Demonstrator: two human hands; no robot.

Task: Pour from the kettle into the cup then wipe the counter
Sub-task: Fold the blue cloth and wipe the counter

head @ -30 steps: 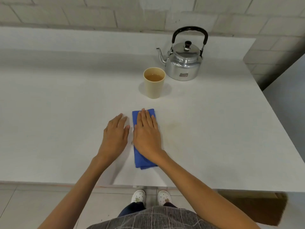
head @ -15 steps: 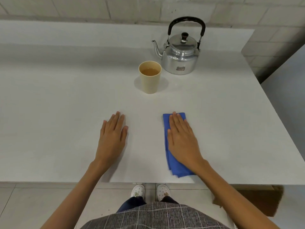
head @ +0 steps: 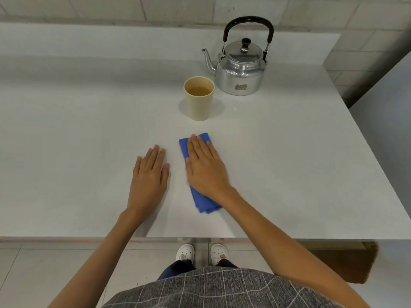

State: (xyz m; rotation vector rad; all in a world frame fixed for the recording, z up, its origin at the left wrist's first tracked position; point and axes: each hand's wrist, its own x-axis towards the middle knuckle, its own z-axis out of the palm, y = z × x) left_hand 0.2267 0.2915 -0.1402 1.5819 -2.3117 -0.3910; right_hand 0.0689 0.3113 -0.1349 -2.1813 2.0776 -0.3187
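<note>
Blue cloth (head: 203, 203) folded, at 6 o'clock from cup (head: 199, 101); kettle (head: 241, 70) at cup's 1 o'clock. Right hand (head: 205, 168) flat, fingers together, pressing cloth. Left hand (head: 149, 178) flat on counter (head: 66, 130). Soft, light, probably bunches; best held under palm.

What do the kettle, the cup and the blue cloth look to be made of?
Kettle: shiny silver metal, likely aluminium or steel, showing bright reflections; its handle is black, perhaps plastic. Cup: matte beige, probably plastic, no gloss. Blue cloth: soft fabric folded in layers, weave too fine to tell.
</note>
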